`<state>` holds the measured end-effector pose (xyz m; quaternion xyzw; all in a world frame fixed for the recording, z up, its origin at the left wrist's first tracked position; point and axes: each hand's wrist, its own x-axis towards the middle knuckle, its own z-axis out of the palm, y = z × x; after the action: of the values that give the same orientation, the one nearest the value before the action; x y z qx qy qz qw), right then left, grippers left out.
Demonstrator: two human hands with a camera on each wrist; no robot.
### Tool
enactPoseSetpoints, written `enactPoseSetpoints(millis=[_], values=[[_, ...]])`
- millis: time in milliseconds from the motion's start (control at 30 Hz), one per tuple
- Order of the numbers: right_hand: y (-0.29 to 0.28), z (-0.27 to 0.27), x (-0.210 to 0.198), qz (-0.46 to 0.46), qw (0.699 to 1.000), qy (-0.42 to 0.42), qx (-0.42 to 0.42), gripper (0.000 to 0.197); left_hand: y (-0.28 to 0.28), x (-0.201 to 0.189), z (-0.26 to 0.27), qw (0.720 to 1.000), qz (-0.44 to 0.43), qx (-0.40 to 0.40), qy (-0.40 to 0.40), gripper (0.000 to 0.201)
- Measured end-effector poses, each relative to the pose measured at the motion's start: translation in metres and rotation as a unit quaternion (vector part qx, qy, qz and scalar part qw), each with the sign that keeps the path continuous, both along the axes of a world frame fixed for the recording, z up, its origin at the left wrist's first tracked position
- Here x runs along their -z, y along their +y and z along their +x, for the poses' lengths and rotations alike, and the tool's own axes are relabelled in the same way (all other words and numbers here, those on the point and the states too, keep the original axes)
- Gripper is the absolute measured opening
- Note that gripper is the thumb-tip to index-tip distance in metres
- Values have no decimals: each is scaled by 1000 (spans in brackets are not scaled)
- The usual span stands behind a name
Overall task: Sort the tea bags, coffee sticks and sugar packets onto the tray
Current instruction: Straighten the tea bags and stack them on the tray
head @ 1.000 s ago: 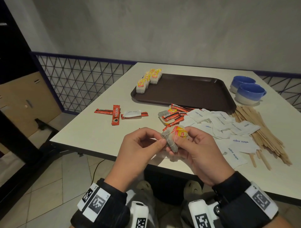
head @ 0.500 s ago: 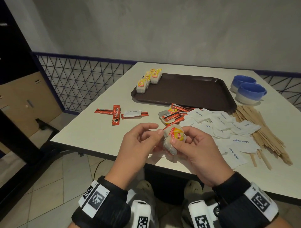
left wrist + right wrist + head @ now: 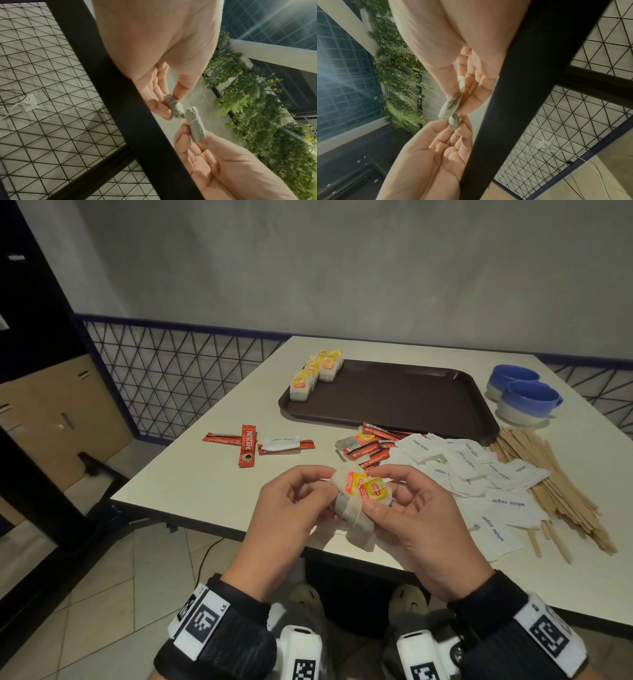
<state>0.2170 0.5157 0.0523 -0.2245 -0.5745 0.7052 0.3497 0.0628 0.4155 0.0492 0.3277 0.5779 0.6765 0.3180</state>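
Observation:
Over the table's front edge my left hand [image 3: 327, 489] and right hand [image 3: 375, 501] each pinch a string-wrapped tea bag, and the two bags touch. The left one [image 3: 344, 484] shows a red-yellow tag, the right one [image 3: 375, 491] a yellow tag. The left wrist view shows the left hand's bag [image 3: 173, 106] and the right hand's bag [image 3: 195, 128] end to end. A brown tray [image 3: 394, 402] lies behind, with a row of tea bags [image 3: 315, 371] along its left edge. Coffee sticks [image 3: 370, 446] and white sugar packets [image 3: 479, 470] lie piled in front of it.
Two red coffee sticks [image 3: 247, 445] and one sugar packet [image 3: 281, 444] lie apart at the left. Wooden stirrers [image 3: 555, 491] fan out at the right, behind them two blue cups [image 3: 527, 402]. A wire mesh fence borders the table's left side.
The tea bags between my hands have turned and spread, so two tags now show instead of one. Both hands stay at the front edge.

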Motion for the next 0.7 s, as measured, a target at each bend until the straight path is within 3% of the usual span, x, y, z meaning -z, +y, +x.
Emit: enactPoseSetpoints(millis=[300, 500, 600, 700], values=[[0, -2, -1, 12, 999, -31, 15, 20, -5, 0, -2, 996, -18, 47, 67, 35], [0, -1, -1, 37, 997, -63, 18, 14, -6, -3, 4, 992, -22, 60, 105, 20], [-2, -1, -3, 33, 997, -58, 25, 17, -6, -3, 5, 993, -17, 61, 104, 16], [-1, -1, -4, -17, 999, -8, 36, 32, -6, -2, 2, 998, -1, 43, 54, 17]])
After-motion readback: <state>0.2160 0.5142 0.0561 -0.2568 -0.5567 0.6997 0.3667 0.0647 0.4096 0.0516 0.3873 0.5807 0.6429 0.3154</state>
